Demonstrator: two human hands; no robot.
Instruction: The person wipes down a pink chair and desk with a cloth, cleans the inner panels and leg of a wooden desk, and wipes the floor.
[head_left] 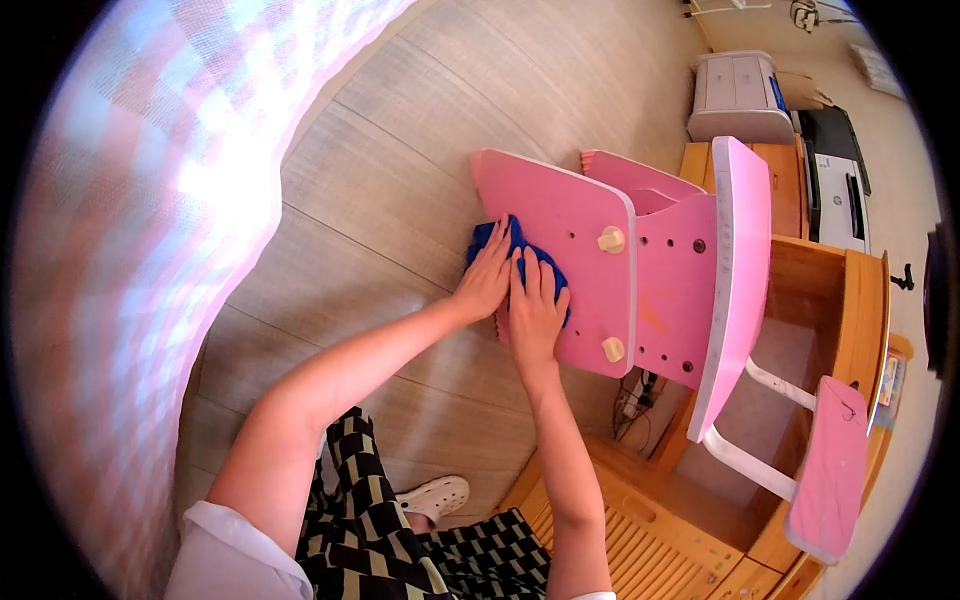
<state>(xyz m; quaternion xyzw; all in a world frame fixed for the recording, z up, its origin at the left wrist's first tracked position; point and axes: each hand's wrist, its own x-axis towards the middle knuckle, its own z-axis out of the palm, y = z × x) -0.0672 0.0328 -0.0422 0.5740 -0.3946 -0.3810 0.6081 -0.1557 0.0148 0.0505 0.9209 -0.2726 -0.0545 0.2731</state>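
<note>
Pale wood-plank floor (pixel 400 150) spans upper centre; your white-edged pink panelled chair (pixel 590 295) fills centre-right. Your left hand (pixel 485 280) and right hand (pixel 537 315) press flat, fingers extended, on the crumpled dark-blue cloth (pixel 517 234) mid-frame. Apparently you're wiping; continuing calls for even pressure.

Crumpled blue cloth (pixel 519 236) part-hidden under left hand (pixel 484 278) and right hand (pixel 538 312), white fabric sleeve (pixel 237 556) cut at bottom, tangled dark cables (pixel 638 398) too small to trace
</note>
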